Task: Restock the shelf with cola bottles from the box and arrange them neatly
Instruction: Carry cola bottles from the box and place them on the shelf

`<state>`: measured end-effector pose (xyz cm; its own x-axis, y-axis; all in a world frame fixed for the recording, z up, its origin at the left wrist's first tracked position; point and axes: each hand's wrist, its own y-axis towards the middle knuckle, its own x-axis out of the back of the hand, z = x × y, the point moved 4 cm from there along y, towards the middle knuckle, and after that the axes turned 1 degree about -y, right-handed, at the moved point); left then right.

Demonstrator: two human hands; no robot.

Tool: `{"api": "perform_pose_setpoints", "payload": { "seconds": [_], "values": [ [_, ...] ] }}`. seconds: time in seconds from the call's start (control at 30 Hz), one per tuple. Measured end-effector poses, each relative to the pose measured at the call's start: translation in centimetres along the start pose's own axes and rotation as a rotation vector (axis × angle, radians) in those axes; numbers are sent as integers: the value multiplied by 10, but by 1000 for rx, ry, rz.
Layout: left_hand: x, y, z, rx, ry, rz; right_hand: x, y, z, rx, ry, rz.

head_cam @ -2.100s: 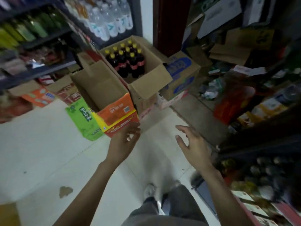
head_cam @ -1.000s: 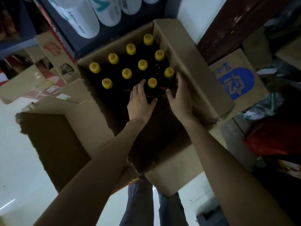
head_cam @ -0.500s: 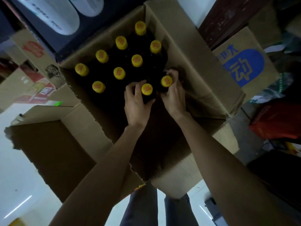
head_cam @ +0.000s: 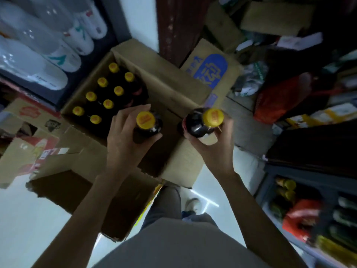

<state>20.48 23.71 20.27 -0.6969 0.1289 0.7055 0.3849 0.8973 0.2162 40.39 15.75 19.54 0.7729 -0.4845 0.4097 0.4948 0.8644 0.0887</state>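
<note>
The left hand [head_cam: 123, 140] holds a cola bottle [head_cam: 147, 125] by its shoulder, fingers curled round the dark body, thumb at about 4 o'clock of the yellow cap and fingertips at about 10 o'clock. The bottle sits in front of the palm, upright, its long axis running toward the camera, cap up. The right hand [head_cam: 214, 144] holds a second cola bottle [head_cam: 201, 122] the same way; its grip wraps the bottle from 5 o'clock, the palm below and to the right of the cap. This bottle also stands on end, cap toward the camera, leaning slightly to 2 o'clock. Both bottles are lifted above the near part of the open cardboard box [head_cam: 173, 89], the left one over its dark interior, the right one over its right wall. Eight more yellow-capped bottles [head_cam: 108, 93] stand upright in the box at 10 o'clock of the left hand. A shelf [head_cam: 301, 182] with drinks lies at 4 o'clock.
</note>
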Motion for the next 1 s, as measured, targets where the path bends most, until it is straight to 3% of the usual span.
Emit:
{"api": "perform_pose_setpoints", "payload": {
  "seconds": [0.2, 0.53, 0.83, 1.0],
  "values": [
    [-20, -21, -70, 121, -405, 161, 79, -77, -21, -60, -17, -191],
    [-133, -153, -226, -168, -464, 544, 235, -303, -64, -336, -55, -652],
    [-193, -319, -410, -434, -600, 785, 394, -469, -61, -398, -254, -668],
    [-210, -374, -497, -593, -639, 829, 474, -529, -70, -382, -379, -798]
  ]
}}
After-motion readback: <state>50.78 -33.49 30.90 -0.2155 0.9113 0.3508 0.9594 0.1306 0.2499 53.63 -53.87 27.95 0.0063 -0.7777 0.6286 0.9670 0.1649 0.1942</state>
